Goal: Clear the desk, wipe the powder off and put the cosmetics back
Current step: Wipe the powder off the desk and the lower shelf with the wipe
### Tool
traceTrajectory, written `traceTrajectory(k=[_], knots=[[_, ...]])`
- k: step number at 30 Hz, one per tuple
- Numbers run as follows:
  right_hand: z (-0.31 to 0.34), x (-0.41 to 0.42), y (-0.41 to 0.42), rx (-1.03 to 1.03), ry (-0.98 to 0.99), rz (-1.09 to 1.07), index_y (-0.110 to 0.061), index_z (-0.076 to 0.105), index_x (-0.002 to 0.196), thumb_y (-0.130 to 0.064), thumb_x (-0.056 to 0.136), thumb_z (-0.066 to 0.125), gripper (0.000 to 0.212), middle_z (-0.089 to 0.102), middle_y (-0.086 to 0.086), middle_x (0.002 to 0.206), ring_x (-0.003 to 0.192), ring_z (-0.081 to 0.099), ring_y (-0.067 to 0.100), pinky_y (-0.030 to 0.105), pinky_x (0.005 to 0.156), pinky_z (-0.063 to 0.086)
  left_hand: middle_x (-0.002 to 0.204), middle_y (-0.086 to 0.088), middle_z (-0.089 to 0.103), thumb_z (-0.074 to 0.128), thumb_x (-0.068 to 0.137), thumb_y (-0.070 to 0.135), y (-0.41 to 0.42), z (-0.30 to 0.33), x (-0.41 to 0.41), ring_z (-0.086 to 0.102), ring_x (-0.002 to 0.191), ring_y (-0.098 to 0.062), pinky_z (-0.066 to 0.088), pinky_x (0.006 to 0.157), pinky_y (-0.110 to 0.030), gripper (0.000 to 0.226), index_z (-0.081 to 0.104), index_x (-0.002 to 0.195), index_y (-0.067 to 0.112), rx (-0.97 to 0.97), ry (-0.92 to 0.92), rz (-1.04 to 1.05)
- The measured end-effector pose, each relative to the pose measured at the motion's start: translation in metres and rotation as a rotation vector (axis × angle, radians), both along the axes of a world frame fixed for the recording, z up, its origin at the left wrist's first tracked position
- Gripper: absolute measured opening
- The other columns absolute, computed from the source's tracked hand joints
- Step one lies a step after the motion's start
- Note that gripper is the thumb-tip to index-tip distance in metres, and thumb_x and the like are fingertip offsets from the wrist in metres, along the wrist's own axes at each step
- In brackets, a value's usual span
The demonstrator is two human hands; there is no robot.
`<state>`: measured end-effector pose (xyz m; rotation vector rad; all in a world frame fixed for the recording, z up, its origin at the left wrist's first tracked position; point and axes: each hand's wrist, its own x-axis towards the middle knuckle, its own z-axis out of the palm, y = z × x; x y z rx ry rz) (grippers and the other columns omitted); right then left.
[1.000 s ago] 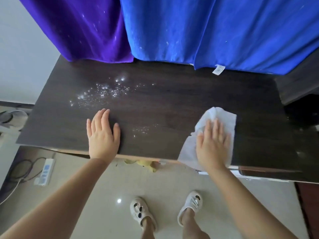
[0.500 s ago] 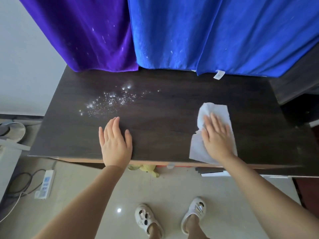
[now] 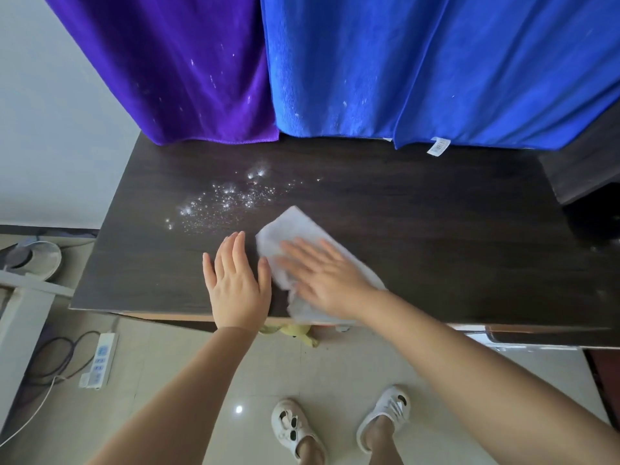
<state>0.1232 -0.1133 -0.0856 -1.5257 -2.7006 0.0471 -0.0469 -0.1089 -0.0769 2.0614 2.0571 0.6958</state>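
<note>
A dark wooden desk (image 3: 436, 236) fills the middle of the view. White powder (image 3: 231, 199) is scattered over its left-centre part. My right hand (image 3: 327, 278) presses flat on a white tissue (image 3: 295, 226) near the desk's front edge, just right of and below the powder. My left hand (image 3: 236, 283) lies flat on the desk beside the tissue, palm down, fingers apart, holding nothing. No cosmetics are in view.
A purple towel (image 3: 188, 68) and a blue towel (image 3: 419, 62) hang behind the desk, both flecked with powder. A power strip (image 3: 99, 360) with cables lies on the tiled floor at left. Something yellow (image 3: 298, 332) sits under the desk edge. My feet wear white sandals (image 3: 295, 427).
My right hand has slid the tissue leftward across the desk, from the right side to just beside my left hand and the powder. The left hand stays flat in place.
</note>
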Motion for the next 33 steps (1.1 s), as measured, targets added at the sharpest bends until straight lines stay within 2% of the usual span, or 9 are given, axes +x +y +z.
traceTrajectory(k=[7, 11, 13, 19, 21, 23, 25, 29, 33], knots=[[0.002, 0.188, -0.048, -0.107, -0.076, -0.863, -0.005, 0.035, 0.139, -0.034, 0.096, 0.014, 0.056, 0.035, 0.021, 0.147, 0.136, 0.034, 0.037, 0.055, 0.105, 0.032, 0.133, -0.012, 0.050, 0.029, 0.090, 0.034, 0.000, 0.001, 0.002, 0.043, 0.125, -0.028, 0.019, 0.111, -0.048, 0.050, 0.047, 0.126, 0.005, -0.029, 0.074, -0.010], [0.021, 0.161, -0.012, -0.119, 0.113, -1.397, -0.011, 0.008, 0.148, -0.035, 0.100, 0.015, 0.054, 0.008, 0.015, 0.157, 0.145, 0.005, 0.030, 0.053, 0.116, 0.005, 0.133, -0.011, 0.051, 0.029, 0.090, 0.034, 0.000, 0.001, 0.002, 0.043, 0.125, -0.028, 0.020, 0.112, -0.046, 0.050, 0.046, 0.127, 0.005, -0.043, 0.082, 0.011], [0.019, 0.121, 0.029, -0.151, 0.156, -1.293, -0.010, 0.006, 0.148, -0.035, 0.099, 0.014, 0.056, 0.002, 0.013, 0.158, 0.145, -0.001, 0.028, 0.053, 0.117, 0.000, 0.133, -0.011, 0.051, 0.029, 0.090, 0.034, 0.000, 0.003, 0.003, 0.044, 0.125, -0.027, 0.020, 0.112, -0.046, 0.050, 0.046, 0.127, 0.006, -0.043, 0.092, 0.020], [0.011, -0.030, 0.071, -0.193, 0.068, -0.427, -0.016, 0.004, 0.149, -0.037, 0.100, 0.017, 0.055, -0.004, 0.006, 0.159, 0.146, -0.007, 0.023, 0.045, 0.115, -0.009, 0.131, -0.011, 0.052, 0.032, 0.089, 0.034, 0.000, -0.001, 0.003, 0.043, 0.121, -0.027, 0.019, 0.112, -0.044, 0.048, 0.048, 0.124, 0.006, -0.053, 0.116, 0.040], [0.013, -0.039, 0.061, -0.216, 0.052, -0.156, -0.019, 0.003, 0.149, -0.040, 0.099, 0.013, 0.055, -0.004, 0.002, 0.159, 0.146, -0.008, 0.019, 0.042, 0.116, -0.009, 0.130, -0.011, 0.052, 0.033, 0.088, 0.035, 0.001, 0.001, 0.004, 0.045, 0.121, -0.027, 0.018, 0.112, -0.044, 0.047, 0.049, 0.123, 0.006, -0.057, 0.098, 0.064], [0.013, -0.013, 0.052, -0.225, 0.027, -0.052, -0.021, 0.005, 0.149, -0.045, 0.094, 0.003, 0.060, -0.001, -0.001, 0.159, 0.146, -0.005, 0.017, 0.040, 0.116, -0.008, 0.130, -0.011, 0.052, 0.033, 0.088, 0.034, 0.001, 0.002, 0.005, 0.045, 0.120, -0.028, 0.018, 0.112, -0.043, 0.048, 0.050, 0.122, 0.006, -0.058, 0.111, 0.069], [0.010, 0.037, 0.052, -0.212, 0.033, -0.201, -0.021, 0.009, 0.148, -0.048, 0.086, -0.003, 0.069, 0.004, 0.000, 0.158, 0.146, 0.000, 0.018, 0.040, 0.115, -0.007, 0.129, -0.012, 0.053, 0.033, 0.087, 0.033, 0.001, 0.003, 0.005, 0.044, 0.119, -0.029, 0.017, 0.112, -0.042, 0.048, 0.050, 0.122, 0.006, -0.060, 0.127, 0.068], [0.011, 0.152, 0.064, -0.102, -0.024, -0.774, -0.015, 0.015, 0.148, -0.045, 0.091, 0.005, 0.065, 0.013, 0.011, 0.157, 0.145, 0.011, 0.025, 0.049, 0.116, 0.010, 0.127, -0.013, 0.054, 0.033, 0.087, 0.032, 0.000, 0.005, 0.006, 0.046, 0.116, -0.030, 0.019, 0.111, -0.041, 0.046, 0.052, 0.119, 0.006, -0.060, 0.140, 0.071], [0.025, 0.152, 0.105, -0.221, 0.110, -1.275, -0.006, 0.004, 0.148, -0.039, 0.097, 0.014, 0.062, 0.000, 0.018, 0.157, 0.145, -0.001, 0.029, 0.050, 0.117, 0.003, 0.126, -0.012, 0.055, 0.034, 0.087, 0.031, 0.000, 0.006, 0.007, 0.046, 0.117, -0.029, 0.019, 0.111, -0.041, 0.044, 0.053, 0.119, 0.007, -0.075, 0.160, 0.049]])
